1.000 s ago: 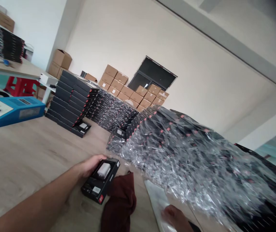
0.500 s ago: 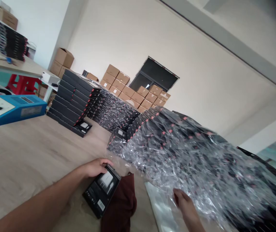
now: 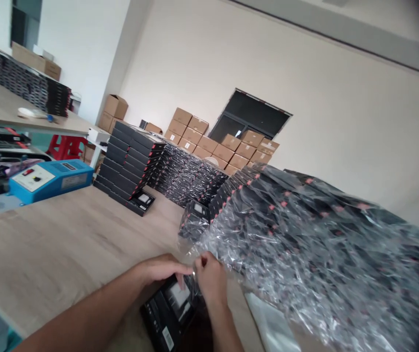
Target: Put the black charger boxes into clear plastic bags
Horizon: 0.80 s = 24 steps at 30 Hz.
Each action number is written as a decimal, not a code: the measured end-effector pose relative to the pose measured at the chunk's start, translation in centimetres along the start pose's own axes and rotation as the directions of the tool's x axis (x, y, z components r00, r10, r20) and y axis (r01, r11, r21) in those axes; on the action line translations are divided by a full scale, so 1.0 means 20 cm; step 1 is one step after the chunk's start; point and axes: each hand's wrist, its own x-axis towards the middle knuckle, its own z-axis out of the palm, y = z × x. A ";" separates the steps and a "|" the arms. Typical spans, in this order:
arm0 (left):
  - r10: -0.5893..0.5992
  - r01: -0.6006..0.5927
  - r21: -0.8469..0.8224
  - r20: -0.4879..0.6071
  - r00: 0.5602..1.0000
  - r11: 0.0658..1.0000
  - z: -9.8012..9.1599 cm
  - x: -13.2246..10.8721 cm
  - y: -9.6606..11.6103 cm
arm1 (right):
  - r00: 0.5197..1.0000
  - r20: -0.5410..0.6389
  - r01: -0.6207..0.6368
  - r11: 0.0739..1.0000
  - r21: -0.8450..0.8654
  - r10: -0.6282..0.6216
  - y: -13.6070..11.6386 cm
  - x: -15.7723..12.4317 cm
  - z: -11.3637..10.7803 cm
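Note:
A black box (image 3: 163, 320) with a printed picture of a white device and a barcode label is tilted at the table's near edge. My left hand (image 3: 163, 269) is closed over its far end, with fingertips reaching toward my right hand. Beside that far corner, my right hand (image 3: 209, 278) pinches a thin clear plastic bag (image 3: 193, 288); how far the bag covers the box is hard to see. Dark red cloth (image 3: 198, 332) shows dimly under the box and behind my right wrist. Right of that wrist lies a pile of flat clear bags (image 3: 271, 322).
Plastic-wrapped black boxes (image 3: 290, 244) form a long stack along the right. A stack of unwrapped black boxes (image 3: 128, 161) stands across the wooden table (image 3: 66, 244). A blue machine (image 3: 53, 178) sits at its left. Brown cartons (image 3: 209, 144) are piled behind.
My right hand has come left from near the flat bags to the box's far end, now with clear plastic in its fingers. The box and left hand shifted slightly right and down as the view turned.

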 end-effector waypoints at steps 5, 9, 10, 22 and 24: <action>-0.088 0.085 0.163 0.015 0.996 0.983 -0.01 0.05 -0.04 | 1.000 -0.025 0.012 0.990 -0.143 -0.015 0.09 -0.05 0.12; -0.059 0.060 0.165 -0.011 0.998 0.984 -0.01 0.06 -0.04 | 0.990 -0.143 -0.005 1.000 0.006 0.005 0.17 -0.06 0.08; -0.047 0.054 0.161 -0.046 0.998 0.986 -0.01 0.06 -0.04 | 0.985 -0.172 0.005 0.998 0.067 0.007 0.17 -0.06 0.07; 0.060 0.007 0.244 -0.265 0.962 0.970 -0.01 0.07 -0.02 | 0.984 -0.033 0.175 0.974 0.143 -0.172 0.12 -0.11 0.02; 0.072 0.000 0.251 -0.274 0.959 0.968 -0.01 0.08 -0.02 | 0.988 -0.076 0.143 0.985 0.098 -0.136 0.12 -0.12 0.02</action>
